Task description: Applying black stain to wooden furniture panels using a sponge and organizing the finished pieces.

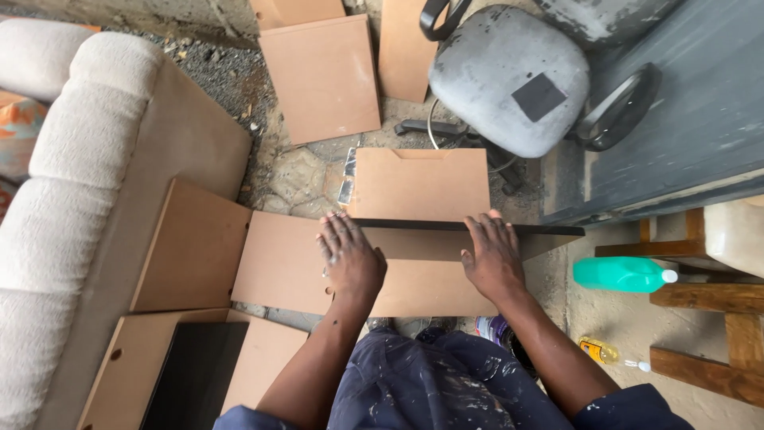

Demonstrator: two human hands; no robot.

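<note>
Both palms pressing flat: left hand (348, 259) and right hand (493, 256) steadying upright panel (477, 236) at top edge; chair (509, 76) crowding behind; two bottles lying right.

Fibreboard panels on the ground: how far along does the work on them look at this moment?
Early. Cut panels already lie about: one leaning on the sofa, more by the office chair. In hand: the left hand and right hand press flat on a fibreboard panel, steadying a dark-edged board standing on edge. Left: nothing looks joined; the glue bottle lies untouched.
</note>
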